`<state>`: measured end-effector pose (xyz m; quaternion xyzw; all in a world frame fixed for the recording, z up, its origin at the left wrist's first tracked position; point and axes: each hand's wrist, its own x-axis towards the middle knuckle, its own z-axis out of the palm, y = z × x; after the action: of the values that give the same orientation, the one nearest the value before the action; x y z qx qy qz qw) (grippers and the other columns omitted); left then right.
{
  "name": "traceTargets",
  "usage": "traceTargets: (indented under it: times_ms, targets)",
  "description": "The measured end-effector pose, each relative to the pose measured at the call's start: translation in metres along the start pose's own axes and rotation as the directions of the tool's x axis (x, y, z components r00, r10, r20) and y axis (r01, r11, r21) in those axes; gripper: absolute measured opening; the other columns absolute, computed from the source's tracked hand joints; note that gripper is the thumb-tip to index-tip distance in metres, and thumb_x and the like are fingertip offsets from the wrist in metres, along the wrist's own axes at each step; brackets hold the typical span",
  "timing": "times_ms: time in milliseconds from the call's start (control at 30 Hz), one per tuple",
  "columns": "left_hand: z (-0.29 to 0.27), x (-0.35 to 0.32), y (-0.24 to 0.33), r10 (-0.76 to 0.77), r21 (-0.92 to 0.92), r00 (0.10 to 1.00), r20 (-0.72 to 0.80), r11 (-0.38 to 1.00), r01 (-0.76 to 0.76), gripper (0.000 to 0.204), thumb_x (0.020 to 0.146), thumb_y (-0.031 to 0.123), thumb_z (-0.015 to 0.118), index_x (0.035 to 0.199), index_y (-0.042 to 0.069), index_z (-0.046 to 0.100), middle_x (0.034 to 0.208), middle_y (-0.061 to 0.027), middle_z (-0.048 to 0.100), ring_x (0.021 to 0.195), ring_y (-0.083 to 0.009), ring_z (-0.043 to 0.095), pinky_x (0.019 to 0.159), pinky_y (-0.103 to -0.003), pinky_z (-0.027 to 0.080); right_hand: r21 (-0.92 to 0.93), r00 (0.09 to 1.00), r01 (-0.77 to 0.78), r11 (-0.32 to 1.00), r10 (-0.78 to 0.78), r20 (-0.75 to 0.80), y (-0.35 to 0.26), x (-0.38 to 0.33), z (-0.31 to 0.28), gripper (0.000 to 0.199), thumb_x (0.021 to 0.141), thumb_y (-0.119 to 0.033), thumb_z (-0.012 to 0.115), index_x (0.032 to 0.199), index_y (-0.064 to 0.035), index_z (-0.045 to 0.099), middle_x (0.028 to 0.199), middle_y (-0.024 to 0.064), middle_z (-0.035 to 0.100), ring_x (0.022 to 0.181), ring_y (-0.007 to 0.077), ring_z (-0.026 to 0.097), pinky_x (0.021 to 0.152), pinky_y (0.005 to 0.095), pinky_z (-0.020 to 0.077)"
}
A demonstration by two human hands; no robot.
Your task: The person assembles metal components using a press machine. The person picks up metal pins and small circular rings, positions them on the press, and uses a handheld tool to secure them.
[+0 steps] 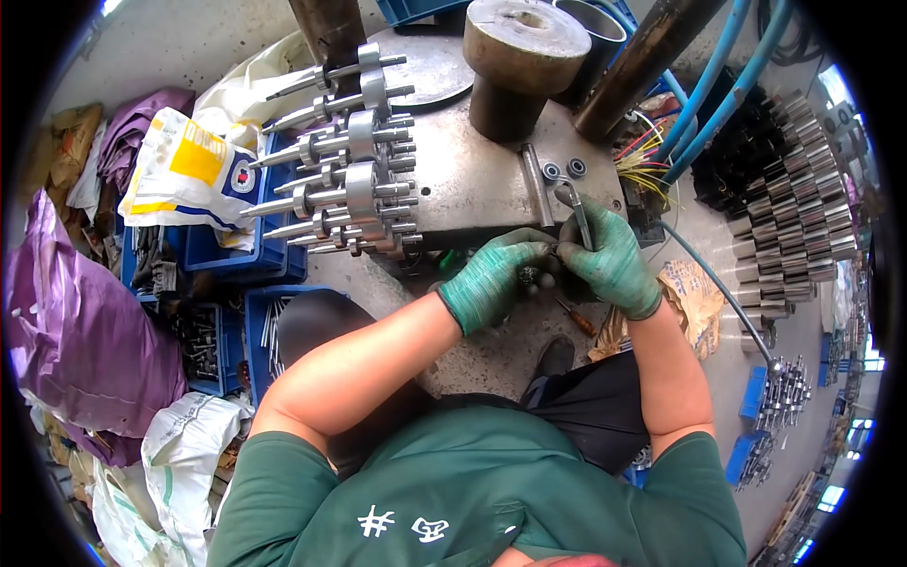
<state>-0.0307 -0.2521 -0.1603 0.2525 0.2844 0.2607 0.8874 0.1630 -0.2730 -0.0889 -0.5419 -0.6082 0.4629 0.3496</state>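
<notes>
Both my hands wear green work gloves and meet over the front edge of a steel press table [453, 180]. My right hand [609, 263] is closed around a slim metal tool [581, 219] with a bent tip, which points up toward the table. My left hand [493, 282] has its fingers curled in close to the right one. A small dark part [526, 275] shows at its fingertips, too shadowed to name. Just beyond my hands lie two small ball bearings [576, 168] and a short metal bar [537, 184], resting on the table.
Several crankshafts [361, 203] stand stacked on the table's left side. A heavy round press block [524, 47] rises at the back, near blue hoses [732, 90]. Blue bins [227, 248] and a purple sack [85, 331] are at left; stacked metal cylinders [794, 208] are at right. A screwdriver [576, 318] lies below.
</notes>
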Motion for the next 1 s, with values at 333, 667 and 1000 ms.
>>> traceTargets:
  times_ms: [333,667,1000]
  targets:
    - [0.0,-0.003,0.004,0.137,0.125,0.985,-0.1,0.984,-0.125,0.023,0.104,0.019,0.062,0.123,0.006,0.058,0.103,-0.0037,0.066,0.086,-0.0136,0.064,0.076,-0.028,0.054,-0.089,0.996,-0.056,0.995,0.049,-0.076,0.014,0.007,0.006,0.074,0.084,-0.006,0.073,0.152,0.0054,0.044,0.105,0.0103,0.068,0.091,0.0155,0.063,0.085,0.0307,0.054]
    - [-0.015,-0.005,0.038,0.248,-0.121,0.938,-0.242,0.951,-0.283,0.009,0.1,0.013,0.062,0.107,0.009,0.058,0.113,-0.0123,0.069,0.09,-0.0197,0.067,0.074,-0.031,0.054,-0.553,0.911,0.34,0.761,-0.412,-0.007,0.003,0.003,-0.007,0.071,0.065,0.004,0.068,0.135,-0.0037,0.061,0.127,0.0196,0.062,0.117,0.0403,0.06,0.105,0.0445,0.0488]
    - [-0.026,-0.01,0.044,0.308,-0.112,0.921,-0.237,0.933,-0.341,0.003,0.097,0.011,0.063,0.099,0.011,0.06,0.1,-0.0081,0.067,0.085,-0.0191,0.065,0.071,-0.03,0.052,-0.708,0.836,0.427,0.563,-0.544,0.072,-0.003,0.006,-0.003,0.06,0.065,0.005,0.068,0.123,-0.0088,0.071,0.116,0.0135,0.069,0.106,0.0372,0.063,0.096,0.0463,0.0511]
